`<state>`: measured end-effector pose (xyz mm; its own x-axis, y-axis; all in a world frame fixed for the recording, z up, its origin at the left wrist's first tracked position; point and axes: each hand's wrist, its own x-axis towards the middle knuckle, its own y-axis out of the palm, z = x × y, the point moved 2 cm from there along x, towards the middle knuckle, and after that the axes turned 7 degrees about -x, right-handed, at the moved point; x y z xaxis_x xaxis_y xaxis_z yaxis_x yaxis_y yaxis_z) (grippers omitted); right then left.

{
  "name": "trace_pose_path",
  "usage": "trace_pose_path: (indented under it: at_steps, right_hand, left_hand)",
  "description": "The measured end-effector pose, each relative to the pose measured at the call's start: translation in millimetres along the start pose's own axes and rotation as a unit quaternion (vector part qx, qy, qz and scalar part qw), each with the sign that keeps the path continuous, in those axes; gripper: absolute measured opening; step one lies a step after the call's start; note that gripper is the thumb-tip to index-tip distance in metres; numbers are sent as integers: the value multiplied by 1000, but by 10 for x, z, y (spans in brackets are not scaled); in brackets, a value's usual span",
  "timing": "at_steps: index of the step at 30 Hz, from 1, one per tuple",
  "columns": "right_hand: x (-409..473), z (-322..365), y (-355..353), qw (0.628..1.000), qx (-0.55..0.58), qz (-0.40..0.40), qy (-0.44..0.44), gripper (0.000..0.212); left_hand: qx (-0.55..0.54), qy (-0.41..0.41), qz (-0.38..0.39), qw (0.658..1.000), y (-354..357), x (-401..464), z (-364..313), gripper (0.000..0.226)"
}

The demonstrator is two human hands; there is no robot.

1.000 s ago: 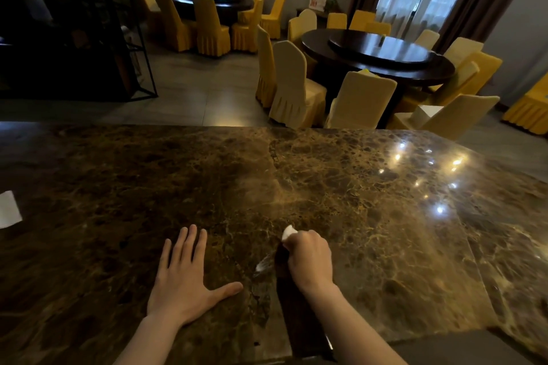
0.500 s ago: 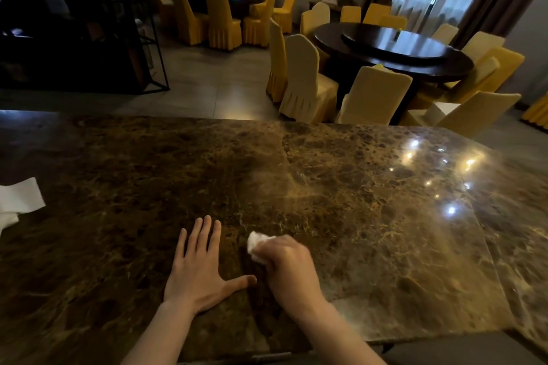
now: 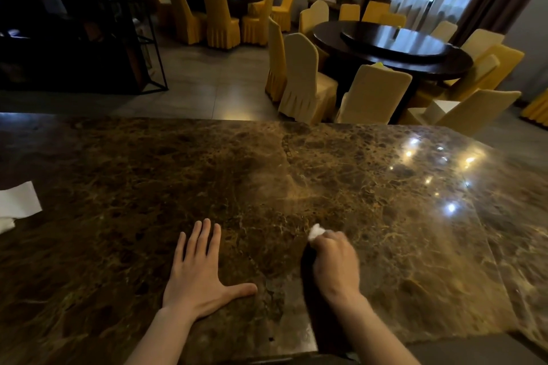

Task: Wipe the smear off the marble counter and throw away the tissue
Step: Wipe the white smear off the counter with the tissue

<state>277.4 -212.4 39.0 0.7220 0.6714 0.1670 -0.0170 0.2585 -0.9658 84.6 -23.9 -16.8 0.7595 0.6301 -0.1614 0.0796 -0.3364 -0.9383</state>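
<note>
One crumpled white tissue [image 3: 315, 230] pokes from the curled fingers of the right hand [image 3: 335, 261], pressed on the brown marble counter [image 3: 385, 216] near its front edge. I cannot pick out the smear. The left hand [image 3: 197, 272] lies flat just left, fingers together, thumb spread. Two more white tissues [image 3: 17, 201] lie at the far left. Half a second ago the wad sat nearer the left thumb.

round dark table [image 3: 394, 50], yellow-covered chairs [image 3: 302, 80], black shelf [image 3: 89, 38]
</note>
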Motion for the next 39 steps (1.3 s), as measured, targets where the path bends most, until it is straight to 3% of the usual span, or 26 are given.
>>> trace_pose_path:
  at_steps: [3, 6, 10, 12, 14, 16, 19, 24, 26, 28, 30, 32, 33, 35, 39]
  right_hand:
    - [-350, 499, 167, 991, 61, 41, -108, 18]
    - [-411, 345, 149, 978, 77, 67, -183, 20]
    - [6, -369, -34, 999, 23, -5, 29, 26]
    - [64, -321, -47, 997, 8, -29, 77, 27]
    - [-54, 28, 60, 999, 35, -7, 32, 25]
    - [-310, 367, 194, 996, 59, 27, -67, 21]
    - [-453, 252, 149, 982, 78, 46, -165, 13]
    - [-47, -532, -90, 997, 14, -29, 69, 19]
    - [-11, -313, -66, 995, 26, -40, 88, 18]
    - [-183, 181, 58, 997, 76, -7, 29, 11]
    - [-456, 552, 202, 992, 88, 39, -85, 8]
    - [-480, 505, 203, 984, 77, 43, -155, 10]
    - [-403, 356, 169, 985, 76, 32, -151, 9]
    - [-182, -83, 65, 997, 68, -10, -46, 8]
    - [112, -553, -32, 994, 1, -17, 111, 29]
  left_hand:
    - [2, -2, 0, 1000, 0, 16, -3, 154]
    - [3, -3, 0, 1000, 1, 13, 2, 153]
    - [-2, -3, -3, 1000, -9, 13, -5, 153]
    - [0, -4, 1, 1000, -4, 8, -11, 154]
    - [-1, -5, 1, 1000, -5, 4, -10, 154]
    - [-2, -7, 0, 1000, -17, 10, -13, 154]
    - [4, -9, 6, 1000, -26, 3, -19, 154]
    - [3, -13, 10, 1000, -43, -1, -34, 155]
    - [4, -14, 15, 1000, -35, -1, -40, 155]
    - [3, -17, 10, 1000, -35, 8, -31, 154]
    - [5, -19, 13, 1000, -26, 17, -29, 153]
    - [0, -17, 12, 1000, -19, 16, -23, 153]
    - [-4, -15, 9, 1000, -20, 17, -20, 153]
    - [-12, -11, 7, 1000, -26, 7, -17, 154]
    - [-2, -14, 7, 1000, -41, 5, -33, 154]
